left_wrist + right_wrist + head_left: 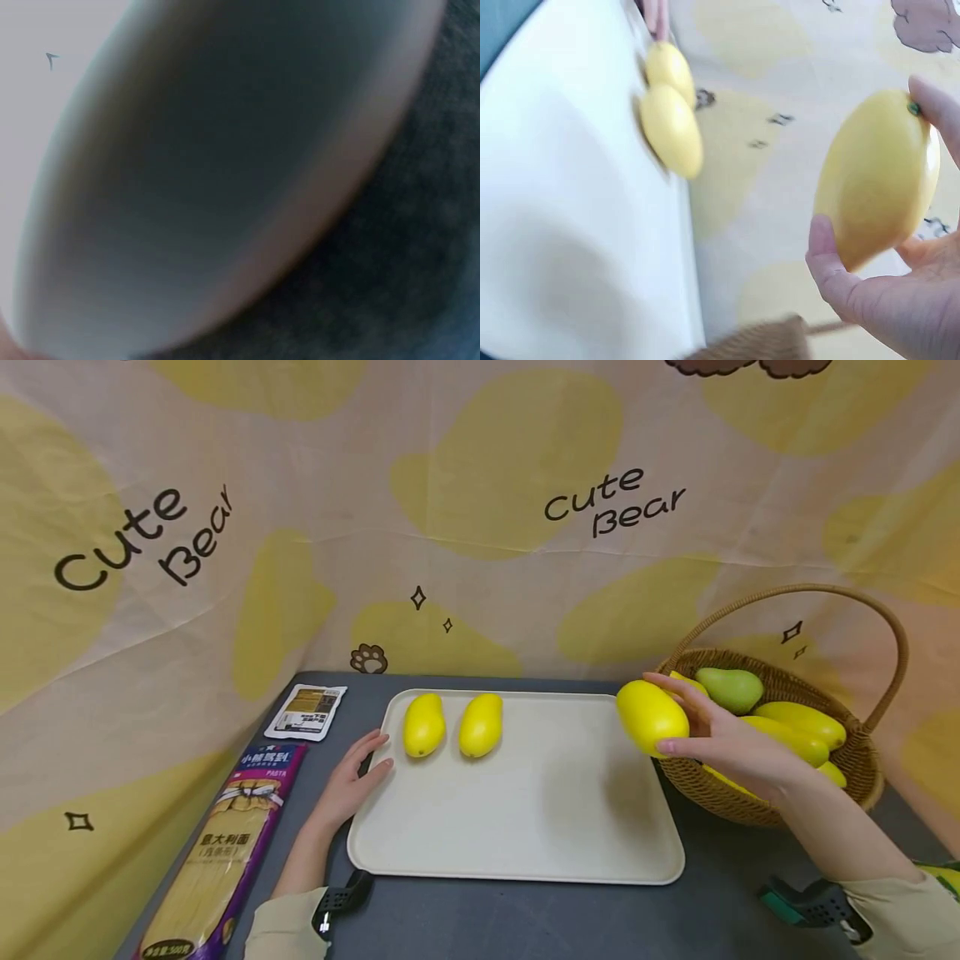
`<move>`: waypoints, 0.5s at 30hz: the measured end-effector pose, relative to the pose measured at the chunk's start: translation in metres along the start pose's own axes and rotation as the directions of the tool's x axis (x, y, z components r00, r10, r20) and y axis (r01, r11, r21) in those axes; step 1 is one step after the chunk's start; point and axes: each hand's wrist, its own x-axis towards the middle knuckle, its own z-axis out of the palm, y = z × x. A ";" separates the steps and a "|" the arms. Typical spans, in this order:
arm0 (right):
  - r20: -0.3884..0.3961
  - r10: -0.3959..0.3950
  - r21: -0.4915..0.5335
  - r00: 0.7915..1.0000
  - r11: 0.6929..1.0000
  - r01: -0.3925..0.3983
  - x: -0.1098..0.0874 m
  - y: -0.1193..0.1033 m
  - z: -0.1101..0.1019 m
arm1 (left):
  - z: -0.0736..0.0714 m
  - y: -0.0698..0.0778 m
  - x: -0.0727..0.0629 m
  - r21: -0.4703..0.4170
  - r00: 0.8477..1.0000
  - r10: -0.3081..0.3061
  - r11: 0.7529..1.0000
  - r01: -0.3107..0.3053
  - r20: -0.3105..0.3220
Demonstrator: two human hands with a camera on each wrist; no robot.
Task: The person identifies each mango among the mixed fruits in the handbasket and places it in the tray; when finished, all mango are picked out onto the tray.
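Yellow mangoes (423, 725): two lie at our tray's (480, 827) eleven o'clock; our right hand (723, 739) grips a third mango (651, 718); more remain in the basket (723, 797) at three; our left hand (358, 781) lies loose-fingered at nine.

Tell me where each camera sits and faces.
Head: worn on head, facing forward and down over the white tray; left hand and right hand show.
Left wrist: worn there, facing a close blurred shape; perhaps skin at lower left.
Right wrist: worn there, facing across tray to printed fabric; right hand, left fingers show.
Shared by head, right wrist: held mango, two mangoes on tray.
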 end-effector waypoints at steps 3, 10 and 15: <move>-0.007 0.021 0.036 1.000 0.999 -0.021 0.012 0.005 0.013 | 0.000 0.001 0.000 -0.022 1.000 -0.003 1.000 0.003 0.004; -0.055 0.091 0.115 0.994 0.990 -0.085 0.038 0.023 0.037 | 0.001 -0.001 0.001 -0.014 1.000 -0.012 1.000 0.012 0.002; -0.093 0.115 0.144 0.989 0.984 -0.101 0.057 0.037 0.054 | 0.000 0.000 0.000 -0.002 1.000 -0.014 1.000 0.014 -0.001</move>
